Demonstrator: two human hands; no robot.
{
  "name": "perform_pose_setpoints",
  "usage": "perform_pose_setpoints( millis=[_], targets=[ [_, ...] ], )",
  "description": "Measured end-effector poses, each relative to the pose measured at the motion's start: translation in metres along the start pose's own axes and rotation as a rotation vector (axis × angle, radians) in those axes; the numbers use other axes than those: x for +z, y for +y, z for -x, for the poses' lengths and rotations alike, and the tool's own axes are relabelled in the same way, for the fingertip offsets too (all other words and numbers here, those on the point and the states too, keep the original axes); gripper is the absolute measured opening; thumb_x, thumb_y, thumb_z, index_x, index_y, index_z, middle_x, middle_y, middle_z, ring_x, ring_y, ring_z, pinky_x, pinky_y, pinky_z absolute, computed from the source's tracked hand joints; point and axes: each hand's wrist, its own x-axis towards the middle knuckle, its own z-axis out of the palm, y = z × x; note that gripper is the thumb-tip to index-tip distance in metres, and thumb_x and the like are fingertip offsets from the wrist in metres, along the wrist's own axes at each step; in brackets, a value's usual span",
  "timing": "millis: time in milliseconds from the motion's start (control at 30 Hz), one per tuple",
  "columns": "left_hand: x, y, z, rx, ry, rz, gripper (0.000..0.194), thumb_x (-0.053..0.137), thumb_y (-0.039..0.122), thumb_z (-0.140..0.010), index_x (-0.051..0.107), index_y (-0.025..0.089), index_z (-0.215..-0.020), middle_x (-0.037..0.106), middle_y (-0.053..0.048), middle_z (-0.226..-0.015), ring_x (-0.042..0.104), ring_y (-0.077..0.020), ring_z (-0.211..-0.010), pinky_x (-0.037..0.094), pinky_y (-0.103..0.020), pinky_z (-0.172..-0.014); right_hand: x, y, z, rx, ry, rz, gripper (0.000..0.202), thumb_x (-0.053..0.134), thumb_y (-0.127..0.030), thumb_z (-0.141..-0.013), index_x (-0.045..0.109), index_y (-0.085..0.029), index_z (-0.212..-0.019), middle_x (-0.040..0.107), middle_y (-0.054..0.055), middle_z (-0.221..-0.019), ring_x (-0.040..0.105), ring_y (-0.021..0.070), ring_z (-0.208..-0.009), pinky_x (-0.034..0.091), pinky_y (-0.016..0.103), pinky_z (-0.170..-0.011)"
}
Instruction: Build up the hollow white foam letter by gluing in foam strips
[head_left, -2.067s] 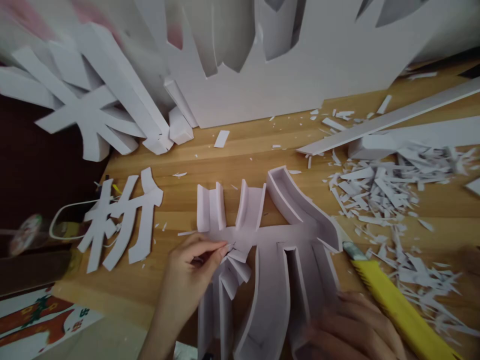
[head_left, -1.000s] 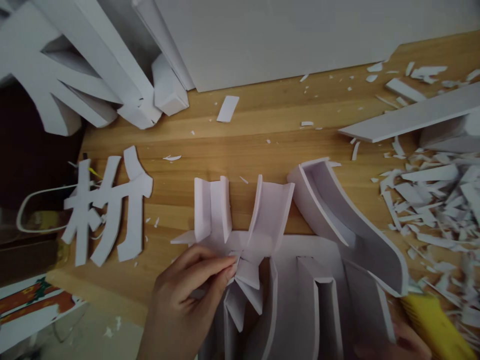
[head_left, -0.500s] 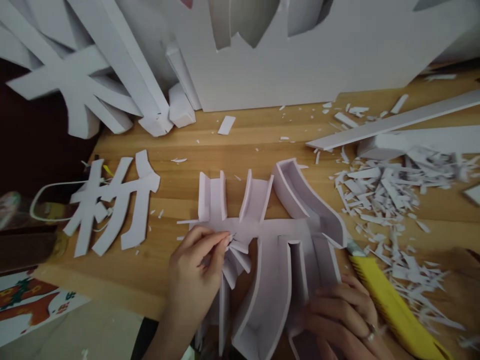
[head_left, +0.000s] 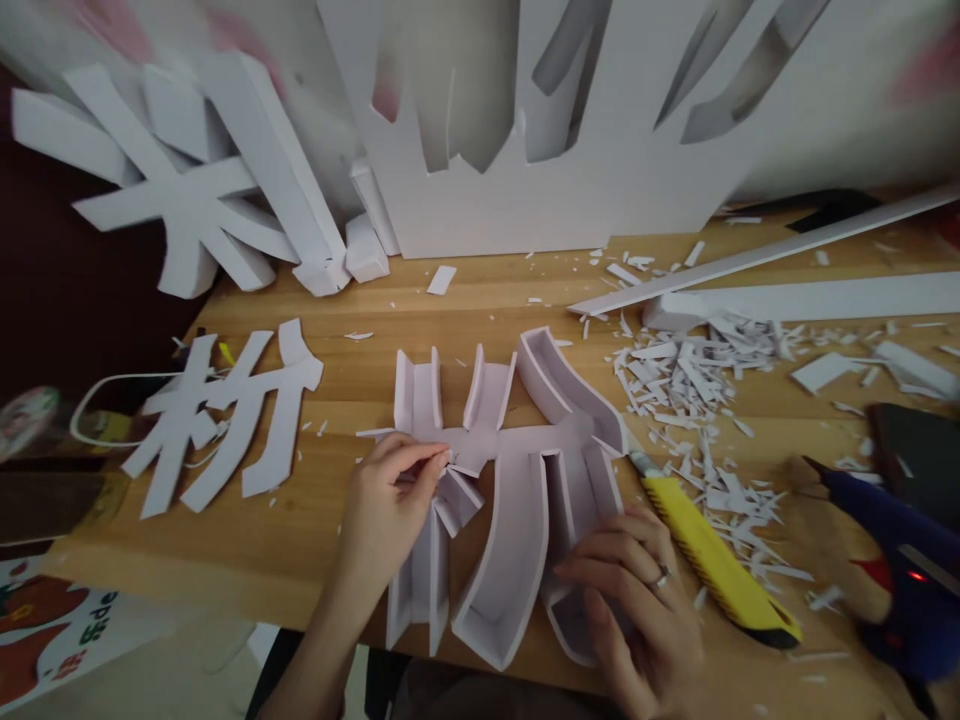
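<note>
A white foam-board character (head_left: 521, 500) with raised side walls lies on the wooden table in front of me, its hollow side up. Beside its left junction my left hand (head_left: 397, 485) is closed in a pinch. A small white foam piece (head_left: 449, 458) shows at the fingertips, its far end hidden. My right hand (head_left: 630, 595), with a ring on one finger, curls over the walls of the character's lower right stroke and holds it there. Just right of that hand lies a yellow utility knife (head_left: 712, 560), blade end toward the character.
A blue glue gun (head_left: 892, 570) with a red light lies at the right. Foam scraps (head_left: 682, 370) are heaped behind the knife, near long foam strips (head_left: 825, 298). At left lies a flat foam character (head_left: 225, 400). A cut-out board (head_left: 495, 215) and a raised foam character (head_left: 184, 200) stand behind.
The view has shifted, bringing the glue gun and more of the right side into sight. My left hand keeps its pinch at the junction; my right hand stays on the lower right stroke.
</note>
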Motion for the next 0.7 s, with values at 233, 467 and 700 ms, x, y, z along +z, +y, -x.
perform_pose_setpoints(
  millis=[233,467,700],
  targets=[
    [-0.008,0.003,-0.007,0.076,-0.057,-0.111,0.014,0.067,0.029,-0.087,0.079,0.022,-0.087,0.073,-0.004,-0.083,0.069,-0.0166,-0.073,0.057,-0.029,-0.066,-0.003,-0.007,-0.004,-0.026,0.027,0.046,0.023,0.051,-0.009,-0.086,0.067,-0.022,-0.095,0.066,0.002,-0.085,0.058,0.0208,-0.088,0.044,0.044,-0.087],
    [-0.018,0.004,-0.019,0.114,-0.150,-0.157,0.018,0.066,0.034,-0.084,0.080,0.024,-0.081,0.077,-0.004,-0.081,0.071,-0.0189,-0.074,0.053,-0.028,-0.061,-0.038,-0.021,0.013,-0.061,0.112,0.173,0.020,0.053,-0.006,-0.087,0.064,-0.020,-0.095,0.065,0.003,-0.085,0.059,0.0197,-0.087,0.049,0.039,-0.087],
    [-0.035,0.017,-0.021,0.144,-0.151,-0.202,0.021,0.060,0.033,-0.086,0.078,0.022,-0.083,0.077,-0.005,-0.086,0.071,-0.0192,-0.077,0.055,-0.028,-0.062,-0.053,-0.022,0.021,-0.066,0.098,0.282,0.016,0.054,-0.010,-0.091,0.065,-0.021,-0.093,0.067,0.002,-0.081,0.063,0.0189,-0.084,0.052,0.034,-0.078]
  ],
)
